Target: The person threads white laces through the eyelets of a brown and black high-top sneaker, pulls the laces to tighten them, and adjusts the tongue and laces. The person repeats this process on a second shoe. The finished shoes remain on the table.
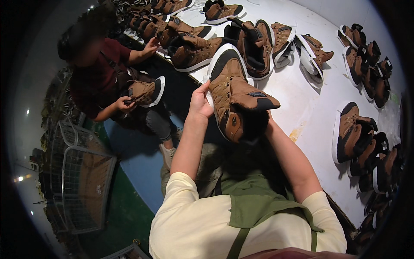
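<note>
1. Cannot discern contents of wire cage [86,150], left.
2. Clamping brown boot [226,80] in left hand [201,101]; cannot tell hidden right hand's grip.
3. Held at near edge of white table [317,114]; leaving room rightward.

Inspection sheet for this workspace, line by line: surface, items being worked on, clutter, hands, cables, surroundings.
Surface: white table, with a yellowish mark.
Job's things: brown-and-black shoe with a white sole, held up with its toe pointing away from the wearer.
Clutter: similar shoes across the far side of the table and in groups along the right.
Hands: left hand grips the held shoe's left side; right hand hidden behind it, right forearm visible.
Cables: nothing seen.
Surroundings: co-worker at left holding another shoe; metal mesh cart; green floor.
</note>
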Tool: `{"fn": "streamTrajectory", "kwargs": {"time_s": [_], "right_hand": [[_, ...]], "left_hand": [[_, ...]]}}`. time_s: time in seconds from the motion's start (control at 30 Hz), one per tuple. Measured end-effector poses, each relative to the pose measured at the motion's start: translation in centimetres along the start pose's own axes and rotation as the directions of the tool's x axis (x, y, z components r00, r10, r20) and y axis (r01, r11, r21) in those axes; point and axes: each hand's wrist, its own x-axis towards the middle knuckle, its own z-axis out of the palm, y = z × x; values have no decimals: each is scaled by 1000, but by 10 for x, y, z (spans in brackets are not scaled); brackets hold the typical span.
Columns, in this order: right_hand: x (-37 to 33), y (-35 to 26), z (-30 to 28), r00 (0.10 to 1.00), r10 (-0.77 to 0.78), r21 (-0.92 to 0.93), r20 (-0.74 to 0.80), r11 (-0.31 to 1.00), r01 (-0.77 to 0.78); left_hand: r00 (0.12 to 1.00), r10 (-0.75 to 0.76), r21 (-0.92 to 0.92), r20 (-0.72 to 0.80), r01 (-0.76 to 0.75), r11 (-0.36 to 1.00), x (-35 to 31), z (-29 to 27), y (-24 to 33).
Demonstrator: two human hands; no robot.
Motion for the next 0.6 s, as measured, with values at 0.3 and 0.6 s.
{"fn": "streamTrajectory", "kwargs": {"time_s": [0.3, 0.6], "right_hand": [[6, 7, -14, 948, -301, -231, -102, 934, 272], [23, 28, -46, 885, -444, -526, -139, 790, 314]], "left_hand": [[989, 42, 85, -145, -30, 996, 0, 4, 1], [988, 10, 84, -157, 3, 996, 2, -1, 5]]}}
